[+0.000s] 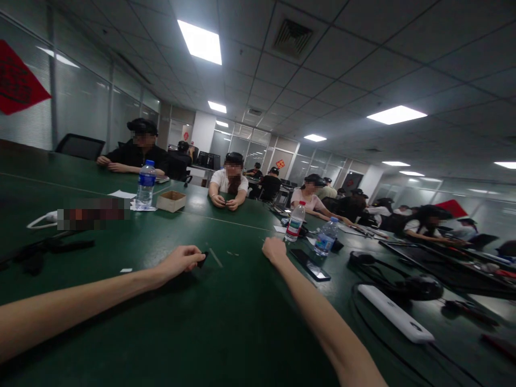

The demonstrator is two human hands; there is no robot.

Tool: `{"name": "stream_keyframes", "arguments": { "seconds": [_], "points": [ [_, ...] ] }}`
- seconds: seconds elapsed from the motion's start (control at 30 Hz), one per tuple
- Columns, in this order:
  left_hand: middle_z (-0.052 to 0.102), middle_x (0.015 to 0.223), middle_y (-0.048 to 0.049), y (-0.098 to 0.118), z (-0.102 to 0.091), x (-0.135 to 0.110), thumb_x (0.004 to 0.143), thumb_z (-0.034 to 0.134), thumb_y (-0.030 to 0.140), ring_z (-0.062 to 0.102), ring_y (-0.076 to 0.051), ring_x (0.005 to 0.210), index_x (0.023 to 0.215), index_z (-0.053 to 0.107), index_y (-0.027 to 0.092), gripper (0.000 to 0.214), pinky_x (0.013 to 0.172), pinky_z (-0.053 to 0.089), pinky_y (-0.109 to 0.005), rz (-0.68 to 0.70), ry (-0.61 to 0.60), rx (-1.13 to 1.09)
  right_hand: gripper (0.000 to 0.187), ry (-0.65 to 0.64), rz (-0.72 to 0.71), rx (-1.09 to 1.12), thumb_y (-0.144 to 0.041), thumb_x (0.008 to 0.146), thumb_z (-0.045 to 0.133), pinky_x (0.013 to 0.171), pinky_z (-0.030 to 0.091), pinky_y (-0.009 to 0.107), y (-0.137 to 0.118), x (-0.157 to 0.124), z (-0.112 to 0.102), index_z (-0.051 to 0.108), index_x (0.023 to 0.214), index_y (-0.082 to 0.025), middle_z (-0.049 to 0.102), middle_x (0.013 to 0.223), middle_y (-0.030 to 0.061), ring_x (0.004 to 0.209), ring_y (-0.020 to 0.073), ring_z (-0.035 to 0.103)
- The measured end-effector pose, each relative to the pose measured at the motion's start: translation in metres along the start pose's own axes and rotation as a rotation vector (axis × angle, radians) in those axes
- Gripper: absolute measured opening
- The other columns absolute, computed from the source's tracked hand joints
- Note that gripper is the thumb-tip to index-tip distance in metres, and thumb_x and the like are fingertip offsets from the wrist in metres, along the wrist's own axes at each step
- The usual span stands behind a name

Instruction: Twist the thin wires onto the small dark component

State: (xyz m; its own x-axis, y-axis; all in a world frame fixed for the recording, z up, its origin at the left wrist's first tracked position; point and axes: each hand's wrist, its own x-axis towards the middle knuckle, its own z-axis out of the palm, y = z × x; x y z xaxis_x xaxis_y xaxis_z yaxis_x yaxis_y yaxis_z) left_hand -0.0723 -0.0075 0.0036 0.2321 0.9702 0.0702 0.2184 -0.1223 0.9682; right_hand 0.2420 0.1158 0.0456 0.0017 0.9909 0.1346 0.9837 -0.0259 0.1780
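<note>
I found both forearms stretched out over the green table [226,333]. The left hand [181,260] was closed in a pinch on a small dark piece [203,259], held at the fingertips just above the table surface. The right hand [274,250] rested knuckles-up and curled; I could not tell whether it held anything.

Between the 2 hands lay 1 thin strip [215,258] and a few small bits [231,253], loose on the table and touched by neither hand. I saw nothing joined or finished near the hands. My judgement: only the dark piece was in hand, and the strip and bits remained to be handled.

Noted nearby:
- A dark phone [310,265] lay just beside the right forearm.
- 2 water bottles [295,221] stood beyond the phone.
- A white power strip [395,313] lay further right.
- A small cardboard box [171,200] sat well apart, towards the far left.

Other people sat along the far edge, their hands at their own places.
</note>
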Motion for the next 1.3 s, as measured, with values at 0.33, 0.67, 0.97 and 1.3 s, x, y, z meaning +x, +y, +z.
{"name": "stream_keyframes", "arguments": {
  "seconds": [0.33,0.67,0.97,1.3],
  "points": [
    [0.06,0.075,-0.0027,-0.005,0.002,0.032,0.068,0.067,0.044,0.054,-0.013,0.064,0.091,0.051,0.014,0.041,0.06,0.041,-0.025,0.054,-0.095,-0.087,0.036,0.107,-0.381,0.17,-0.04,0.097,0.026,0.059,0.042,0.023,-0.037,-0.068,-0.001,0.056,0.099,-0.02,0.065,0.086,0.0057,0.067,0.0136,0.06],
    [0.059,0.072,-0.0005,-0.011,0.048,0.105,0.06,0.074,0.034,0.057,-0.013,0.064,0.085,0.046,0.015,0.042,0.06,0.043,-0.024,0.267,-0.153,-0.04,0.04,0.207,-0.301,0.253,-0.042,0.097,0.024,0.063,0.04,0.022,-0.038,-0.104,-0.001,0.056,0.099,-0.02,0.064,0.092,0.0046,0.076,0.0138,0.06],
    [0.062,0.084,-0.0031,-0.012,0.046,0.097,0.062,0.074,0.03,0.061,-0.014,0.072,0.085,0.043,0.016,0.042,0.065,0.046,-0.025,0.31,-0.195,-0.086,0.042,0.196,-0.372,0.266,-0.043,0.098,0.024,0.061,0.039,0.021,-0.038,-0.107,-0.001,0.058,0.09,-0.019,0.065,0.084,0.0032,0.068,0.0117,0.058],
    [0.062,0.09,-0.0057,-0.015,0.044,0.099,0.064,0.076,0.033,0.06,-0.014,0.076,0.085,0.045,0.016,0.041,0.069,0.046,-0.026,0.35,-0.156,-0.063,0.044,0.199,-0.386,0.25,-0.044,0.097,0.024,0.056,0.037,0.021,-0.038,-0.104,0.001,0.059,0.087,-0.019,0.064,0.078,0.003,0.062,0.011,0.057]
  ]
}}
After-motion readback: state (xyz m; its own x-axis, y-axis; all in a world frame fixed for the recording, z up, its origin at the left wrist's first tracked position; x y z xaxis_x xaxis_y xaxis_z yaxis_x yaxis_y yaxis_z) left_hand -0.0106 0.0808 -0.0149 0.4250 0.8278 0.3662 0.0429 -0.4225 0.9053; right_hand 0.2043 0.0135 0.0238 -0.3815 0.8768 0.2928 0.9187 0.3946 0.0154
